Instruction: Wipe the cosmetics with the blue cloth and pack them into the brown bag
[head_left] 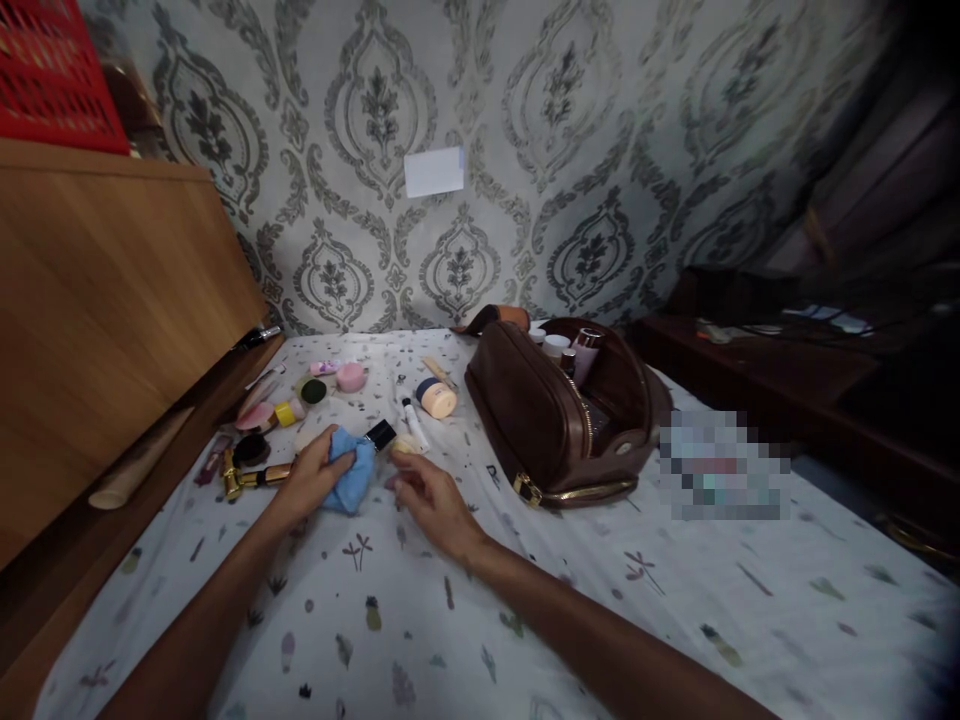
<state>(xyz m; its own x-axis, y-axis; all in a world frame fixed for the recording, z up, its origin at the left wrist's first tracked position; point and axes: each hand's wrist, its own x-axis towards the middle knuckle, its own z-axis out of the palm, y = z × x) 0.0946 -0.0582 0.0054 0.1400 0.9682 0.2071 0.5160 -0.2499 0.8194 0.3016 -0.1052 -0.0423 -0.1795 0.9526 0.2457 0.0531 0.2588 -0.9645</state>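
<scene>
Forearms (pixel 585 620), crumpled cloth (pixel 355 478) (blue) in left hand (pixel 309 474)

Blue cloth (pixel 354 475) in left hand (pixel 313 468) hides most of black-capped item (pixel 380 434). Right hand (pixel 435 500) blurred; whether it touches pale round item (pixel 406 443) unclear. Lower parts of bottles (pixel 585 355) in brown bag (pixel 517 400) hidden. Pixelated object (pixel 724 465) unreadable. Red basket (pixel 60 80), wooden cabinet (pixel 112 300) cut by left edge. Both forearms (pixel 217 590) cut by bottom edge. Small things (pixel 840 318) on dark furniture (pixel 750 375) too dim to tell.
</scene>
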